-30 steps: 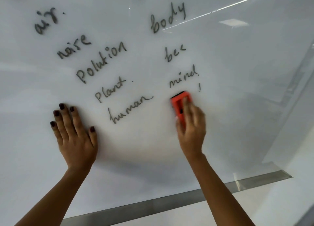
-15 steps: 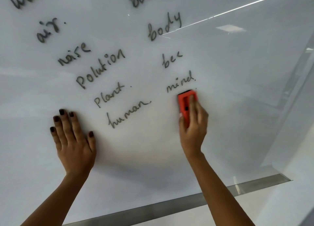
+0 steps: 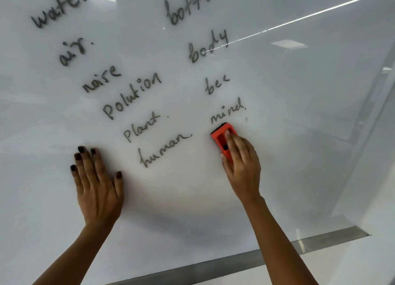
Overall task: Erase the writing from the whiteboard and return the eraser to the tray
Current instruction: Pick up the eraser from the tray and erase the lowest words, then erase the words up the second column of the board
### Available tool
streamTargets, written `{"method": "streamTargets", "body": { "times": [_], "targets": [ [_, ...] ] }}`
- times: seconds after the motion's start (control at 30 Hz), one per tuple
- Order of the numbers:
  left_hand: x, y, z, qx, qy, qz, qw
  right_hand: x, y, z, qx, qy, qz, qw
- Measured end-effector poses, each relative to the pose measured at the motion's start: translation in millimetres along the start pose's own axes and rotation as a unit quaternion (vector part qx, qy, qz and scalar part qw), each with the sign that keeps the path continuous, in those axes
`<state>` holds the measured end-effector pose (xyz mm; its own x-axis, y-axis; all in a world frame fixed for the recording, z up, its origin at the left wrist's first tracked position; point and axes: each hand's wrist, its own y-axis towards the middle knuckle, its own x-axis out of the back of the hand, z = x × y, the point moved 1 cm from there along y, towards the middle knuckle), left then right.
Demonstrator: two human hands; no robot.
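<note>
1. Left hand (image 3: 97,186) is lying flat on the board (image 3: 299,135), fingers spread and extended, gripping nothing; it is pressing the surface as a brace. The word "human" (image 3: 163,151) is sitting just right of its fingertips (image 3: 81,150).
2. Writing count, left column then right: "wate" (image 3: 56,10) (top cut off), "air" (image 3: 73,52), "noise" (image 3: 101,78), "polution" (image 3: 130,96), "plant" (image 3: 141,127), "human"; then "bottle" (image 3: 190,6) (top cut off), "body" (image 3: 207,46), "bee" (image 3: 215,84), "mind" (image 3: 227,111). Ten words are showing, plus one small mark (image 3: 246,119) right of "mind". More may lie above the frame.
3. Eraser (image 3: 223,137), one, orange with a dark pad edge, is sitting against the board directly below "mind", under the right fingertips.
4. Right hand (image 3: 241,165) is closing on the eraser: fingers (image 3: 232,141) lying over its back, thumb on the left edge. The grip looks firm.
5. Handling judgement: the eraser is looking like a light, rigid plastic shell with a soft pad; not fragile. It is best held by the long sides with fingers on top, as here, so pressure is spreading evenly. The glossy board is likely letting it slide easily.
6. Tray (image 3: 235,261), one, a grey ledge, is running along the board's bottom edge, well below both hands.
</note>
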<state>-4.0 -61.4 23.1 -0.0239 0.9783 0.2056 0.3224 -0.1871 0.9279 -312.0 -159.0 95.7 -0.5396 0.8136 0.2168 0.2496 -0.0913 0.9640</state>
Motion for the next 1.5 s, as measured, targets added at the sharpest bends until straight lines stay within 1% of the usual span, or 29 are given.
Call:
{"method": "streamTargets", "body": {
  "times": [0.03,0.07,0.13,0.17,0.2,0.3,0.33,0.4,0.47,0.53,0.6,0.7,0.77,0.8,0.83,0.87,0.93,0.97,1.0,1.03,1.13,1.17,1.2,1.23,1.3,1.37,1.4,1.43,1.5],
  "targets": [
    [1,1,-1,0.000,-0.009,-0.008,1.000,1,3,-6,-0.019,-0.005,-0.011,1.000],
    [2,3,-2,-0.002,-0.016,-0.015,1.000,1,8,-10,-0.087,0.005,-0.039,0.995],
    [3,11,-3,-0.004,-0.026,-0.027,0.999,0,19,-10,-0.267,0.051,-0.095,0.958],
    [3,16,-3,-0.002,-0.027,-0.033,0.999,0,23,-6,-0.305,0.063,-0.106,0.944],
    [3,21,-3,0.000,-0.027,-0.038,0.999,-1,26,0,-0.294,0.062,-0.108,0.948],
    [1,31,-4,0.004,-0.024,-0.043,0.999,-3,13,12,-0.134,0.039,-0.061,0.988],
    [0,31,-4,0.005,-0.021,-0.042,0.999,-2,11,10,-0.115,0.037,-0.055,0.991],
    [-1,31,-3,0.003,-0.013,-0.037,0.999,-3,15,3,-0.186,0.042,-0.082,0.978],
    [-2,30,-2,0.000,-0.007,-0.037,0.999,-4,33,-1,-0.310,0.058,-0.130,0.940],
    [-4,30,-1,-0.001,-0.005,-0.040,0.999,-5,52,0,-0.360,0.074,-0.155,0.917],
    [-5,30,-1,-0.001,-0.005,-0.045,0.999,-7,62,10,-0.301,0.070,-0.154,0.938],
    [-6,30,0,-0.005,-0.001,-0.054,0.999,-9,53,34,-0.078,0.058,-0.094,0.991],
    [-7,30,0,-0.011,0.002,-0.058,0.998,-9,44,37,0.024,0.038,-0.055,0.997],
    [-7,30,0,-0.014,0.004,-0.060,0.998,-9,43,32,0.016,0.035,-0.060,0.997],
    [-7,30,0,-0.017,0.004,-0.062,0.998,-7,44,26,-0.031,0.038,-0.083,0.995],
    [-7,30,0,-0.018,0.005,-0.064,0.998,-5,49,19,-0.107,0.046,-0.112,0.987],
    [-7,30,0,-0.019,0.006,-0.070,0.997,-2,65,6,-0.267,0.073,-0.156,0.948],
    [-7,29,0,-0.019,0.007,-0.072,0.997,-1,72,4,-0.310,0.078,-0.168,0.933],
    [-7,29,0,-0.020,0.007,-0.074,0.997,-2,77,6,-0.314,0.076,-0.174,0.930],
    [-7,30,0,-0.021,0.007,-0.076,0.997,-3,79,10,-0.283,0.073,-0.173,0.941],
    [-8,30,1,-0.023,0.006,-0.073,0.997,-8,61,28,-0.076,0.049,-0.119,0.989],
    [-7,30,1,-0.023,0.006,-0.074,0.997,-7,54,28,-0.012,0.035,-0.095,0.995],
    [-7,30,1,-0.023,0.006,-0.074,0.997,-6,51,25,0.016,0.026,-0.082,0.996],
    [-7,30,0,-0.023,0.006,-0.074,0.997,-5,51,18,0.004,0.024,-0.086,0.996],
    [-7,30,0,-0.024,0.007,-0.073,0.997,-2,61,5,-0.131,0.045,-0.126,0.982],
    [-7,30,0,-0.026,0.010,-0.074,0.997,0,74,0,-0.280,0.073,-0.163,0.943],
    [-7,30,0,-0.026,0.012,-0.077,0.997,0,77,4,-0.310,0.074,-0.173,0.932],
    [-7,29,0,-0.027,0.015,-0.081,0.996,-2,77,11,-0.301,0.073,-0.173,0.935],
    [-7,30,0,-0.031,0.015,-0.088,0.996,-7,67,31,-0.199,0.066,-0.147,0.967]
  ]
}}
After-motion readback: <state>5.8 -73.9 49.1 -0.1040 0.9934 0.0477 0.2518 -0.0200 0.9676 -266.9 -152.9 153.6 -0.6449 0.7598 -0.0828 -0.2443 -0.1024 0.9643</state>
